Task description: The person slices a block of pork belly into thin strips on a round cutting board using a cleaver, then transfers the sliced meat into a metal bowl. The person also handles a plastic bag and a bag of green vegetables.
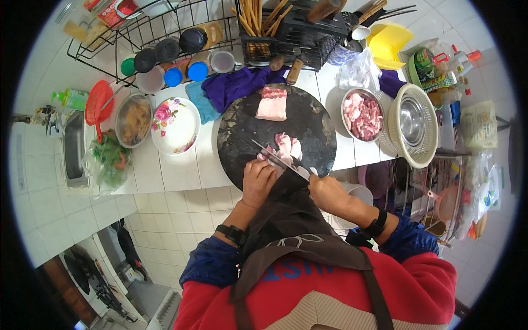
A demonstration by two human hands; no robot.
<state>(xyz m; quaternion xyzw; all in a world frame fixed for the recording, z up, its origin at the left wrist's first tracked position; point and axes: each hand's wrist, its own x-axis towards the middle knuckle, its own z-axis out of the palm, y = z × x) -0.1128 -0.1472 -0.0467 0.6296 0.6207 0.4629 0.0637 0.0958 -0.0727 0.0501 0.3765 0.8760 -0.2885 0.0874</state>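
My right hand point(330, 193) grips the handle of a kitchen knife point(284, 162), whose blade slants up and left over the round dark chopping board point(239, 140). Against the blade's near side, the curled fingers of my left hand point(259, 181) press on a piece of pale meat, mostly hidden by the fingers. Cut pieces of raw meat point(284, 144) lie just beyond the blade. Farther back on the board sits a larger slab of fatty raw meat point(272, 105). A metal bowl point(382, 132) to the right holds many chopped meat pieces point(363, 117).
Left of the board stand a floral plate point(175, 140), a covered bowl point(134, 119), a red strainer point(99, 101) and bagged greens point(109, 159). A cream basket point(431, 136) nests a metal bowl at right. Behind are a purple cloth point(235, 84), jars point(194, 40) and a knife rack point(309, 35).
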